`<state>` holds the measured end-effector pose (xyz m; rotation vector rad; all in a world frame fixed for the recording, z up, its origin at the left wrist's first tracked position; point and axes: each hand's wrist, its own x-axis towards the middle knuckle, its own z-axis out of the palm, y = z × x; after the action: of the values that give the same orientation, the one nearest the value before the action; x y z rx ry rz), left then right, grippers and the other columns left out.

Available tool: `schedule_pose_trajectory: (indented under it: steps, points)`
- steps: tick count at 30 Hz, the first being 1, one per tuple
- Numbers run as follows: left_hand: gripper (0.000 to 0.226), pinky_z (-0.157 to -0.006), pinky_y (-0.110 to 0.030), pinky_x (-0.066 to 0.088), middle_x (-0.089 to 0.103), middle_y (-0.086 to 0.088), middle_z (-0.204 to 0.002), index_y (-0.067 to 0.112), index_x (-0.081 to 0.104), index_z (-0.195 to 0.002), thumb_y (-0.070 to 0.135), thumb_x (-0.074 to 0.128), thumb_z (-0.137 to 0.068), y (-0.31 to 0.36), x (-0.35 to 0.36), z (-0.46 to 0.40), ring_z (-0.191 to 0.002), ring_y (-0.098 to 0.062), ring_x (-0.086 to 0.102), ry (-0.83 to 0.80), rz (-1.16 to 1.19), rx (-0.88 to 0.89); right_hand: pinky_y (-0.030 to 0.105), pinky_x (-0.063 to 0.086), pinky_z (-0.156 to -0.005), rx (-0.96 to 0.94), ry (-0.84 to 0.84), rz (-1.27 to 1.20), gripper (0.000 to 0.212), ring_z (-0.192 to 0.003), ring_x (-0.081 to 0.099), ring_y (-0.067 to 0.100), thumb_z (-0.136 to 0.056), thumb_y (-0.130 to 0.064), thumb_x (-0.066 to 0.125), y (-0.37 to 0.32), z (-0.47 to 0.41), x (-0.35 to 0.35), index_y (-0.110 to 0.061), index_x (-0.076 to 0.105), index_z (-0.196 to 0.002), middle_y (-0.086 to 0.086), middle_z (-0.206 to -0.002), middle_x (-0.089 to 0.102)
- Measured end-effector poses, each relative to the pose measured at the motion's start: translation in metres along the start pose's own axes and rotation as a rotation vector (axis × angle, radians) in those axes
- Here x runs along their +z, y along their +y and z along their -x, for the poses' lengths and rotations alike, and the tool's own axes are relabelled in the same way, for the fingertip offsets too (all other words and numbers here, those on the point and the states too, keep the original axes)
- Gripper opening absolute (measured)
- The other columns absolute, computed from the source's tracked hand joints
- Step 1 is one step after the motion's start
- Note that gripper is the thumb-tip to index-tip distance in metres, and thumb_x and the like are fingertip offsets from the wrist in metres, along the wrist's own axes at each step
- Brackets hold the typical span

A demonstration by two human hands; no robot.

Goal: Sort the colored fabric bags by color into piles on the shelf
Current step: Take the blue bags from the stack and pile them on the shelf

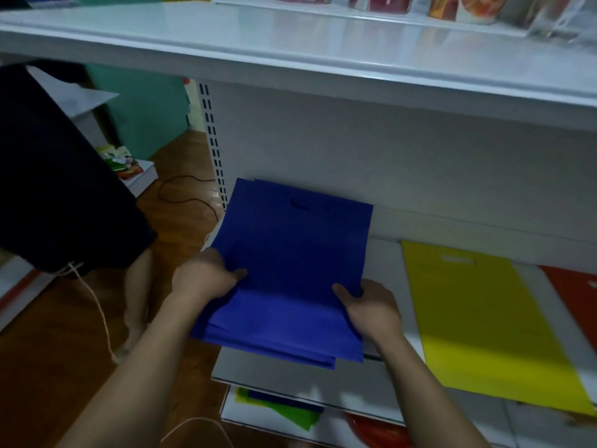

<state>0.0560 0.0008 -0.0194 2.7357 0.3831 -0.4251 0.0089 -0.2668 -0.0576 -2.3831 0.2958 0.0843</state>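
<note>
Lengthwise blue bags [290,253], handle-slot away (far end)

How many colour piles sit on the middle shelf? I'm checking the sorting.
3: blue pile at left, held by both hands; yellow pile beside it; red pile at right edge, partly cut off. More may lie beyond view.

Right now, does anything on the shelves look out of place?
Yes. On the lower shelf, green, yellow and blue bags lie jumbled together, unsorted. The blue stack held by both hands overhangs the shelf edge.
</note>
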Motion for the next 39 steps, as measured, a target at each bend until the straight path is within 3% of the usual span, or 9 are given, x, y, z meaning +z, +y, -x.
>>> schedule_pose_trajectory:
  steps: [6, 9, 12, 14, 17, 26, 30, 33, 39]
  points:
    - [0.027, -0.074, -0.033, 0.050, 0.054, -0.001, -0.090, 0.017, 0.056, -0.106, 0.039, 0.041, -0.100, 0.005, -0.007, -0.006, -0.083, -0.017, 0.056, -0.039, -0.196, 0.116, 0.028, 0.032, -0.051, -0.104, 0.199, 0.354, 0.037, -0.066, 0.053, 0.022, -0.099, -0.046, 0.039, 0.001, 0.005, 0.003, -0.016, 0.053, -0.082, 0.002, -0.076, 0.059]
    - [0.025, -0.069, -0.030, 0.049, 0.055, 0.002, -0.082, 0.020, 0.059, -0.098, 0.039, 0.042, -0.099, 0.008, -0.006, 0.007, -0.075, -0.015, 0.055, 0.115, -0.244, 0.215, 0.024, 0.015, -0.042, -0.222, 0.360, 0.425, 0.037, -0.049, 0.051, 0.027, -0.096, -0.031, 0.051, 0.006, 0.010, -0.004, -0.010, 0.054, -0.066, 0.007, -0.059, 0.057]
    - [0.027, -0.065, -0.029, 0.041, 0.054, 0.004, -0.077, 0.020, 0.061, -0.091, 0.039, 0.044, -0.099, 0.016, 0.002, 0.024, -0.070, -0.015, 0.051, 0.321, -0.187, 0.326, 0.016, 0.001, -0.045, -0.230, 0.451, 0.426, 0.037, -0.035, 0.044, 0.027, -0.085, -0.027, 0.059, 0.011, 0.020, -0.023, -0.011, 0.047, -0.054, 0.006, -0.044, 0.049]
    - [0.025, -0.064, -0.030, 0.040, 0.053, 0.003, -0.069, 0.019, 0.063, -0.086, 0.037, 0.048, -0.097, 0.027, 0.011, 0.039, -0.064, -0.018, 0.048, 0.436, -0.122, 0.407, 0.024, 0.013, -0.043, -0.166, 0.429, 0.423, 0.036, -0.050, 0.053, 0.031, -0.096, -0.030, 0.051, 0.024, 0.028, -0.042, -0.009, 0.051, -0.066, 0.010, -0.059, 0.058]
    - [0.025, -0.067, -0.035, 0.038, 0.051, 0.000, -0.059, 0.017, 0.062, -0.077, 0.034, 0.053, -0.094, 0.053, 0.027, 0.063, -0.058, -0.025, 0.046, 0.487, -0.033, 0.474, 0.031, 0.030, -0.054, -0.043, 0.419, 0.386, 0.036, -0.076, 0.060, 0.035, -0.101, -0.039, 0.037, 0.050, 0.043, -0.072, -0.012, 0.051, -0.080, 0.010, -0.080, 0.064]
    - [0.032, -0.068, -0.036, 0.035, 0.055, 0.004, -0.058, 0.024, 0.047, -0.062, 0.034, 0.052, -0.093, 0.153, 0.098, 0.134, -0.060, -0.022, 0.050, 0.494, -0.005, 0.714, 0.034, 0.033, -0.061, 0.126, 0.567, 0.386, 0.038, -0.077, 0.059, 0.032, -0.101, -0.039, 0.035, 0.158, 0.117, -0.157, -0.013, 0.056, -0.083, 0.009, -0.083, 0.066]
    - [0.029, -0.069, -0.036, 0.037, 0.062, 0.001, -0.065, 0.022, 0.056, -0.067, 0.036, 0.051, -0.093, 0.207, 0.130, 0.174, -0.068, -0.027, 0.057, 0.451, -0.080, 0.846, 0.034, 0.032, -0.062, 0.231, 0.611, 0.403, 0.039, -0.073, 0.057, 0.031, -0.100, -0.038, 0.035, 0.215, 0.162, -0.198, -0.012, 0.056, -0.081, 0.007, -0.080, 0.063]
    - [0.030, -0.071, -0.036, 0.035, 0.063, 0.000, -0.068, 0.022, 0.051, -0.066, 0.036, 0.051, -0.092, 0.248, 0.160, 0.209, -0.073, -0.028, 0.058, 0.406, -0.096, 0.929, 0.035, 0.030, -0.064, 0.330, 0.632, 0.448, 0.038, -0.077, 0.060, 0.031, -0.101, -0.040, 0.032, 0.255, 0.199, -0.230, -0.017, 0.052, -0.078, 0.006, -0.080, 0.064]
    - [0.029, -0.067, -0.036, 0.033, 0.066, -0.001, -0.073, 0.021, 0.058, -0.069, 0.037, 0.049, -0.092, 0.330, 0.221, 0.280, -0.077, -0.029, 0.061, 0.373, -0.137, 1.116, 0.037, 0.042, -0.072, 0.535, 0.696, 0.490, 0.040, -0.066, 0.049, 0.018, -0.100, -0.042, 0.029, 0.335, 0.278, -0.283, -0.021, 0.051, -0.074, -0.004, -0.071, 0.054]
